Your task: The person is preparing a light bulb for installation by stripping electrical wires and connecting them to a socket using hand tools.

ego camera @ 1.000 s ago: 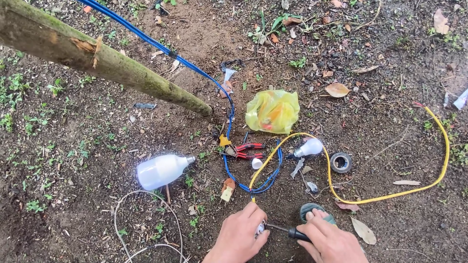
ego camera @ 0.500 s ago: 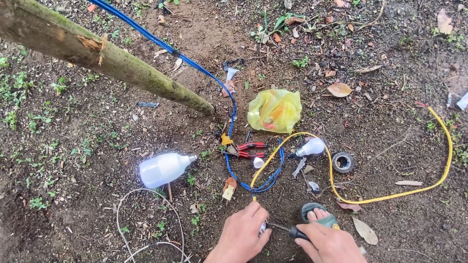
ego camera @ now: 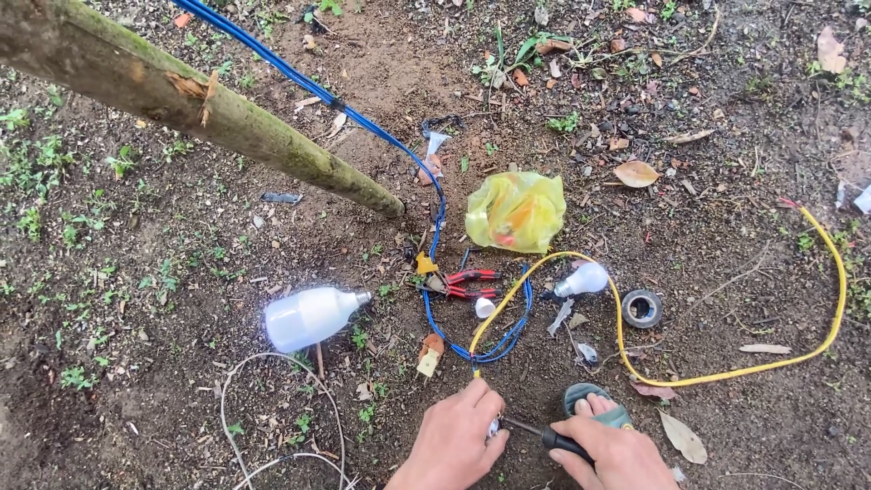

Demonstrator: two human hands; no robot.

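My left hand pinches a small white fitting at the near end of the yellow cable, low in the view. My right hand grips a black-handled screwdriver whose tip points into that fitting. The yellow cable loops away to the right over bare soil. A blue cable runs down along a leaning mossy pole and curls near red-handled pliers.
A large white bulb lies left of the hands, a small bulb and a roll of dark tape to the right. A yellow plastic bag sits beyond. A thin white wire curves at lower left. My sandalled foot is beside my right hand.
The view has shifted slightly. Both hands stay at the cable end with the screwdriver; nothing on the ground has moved.
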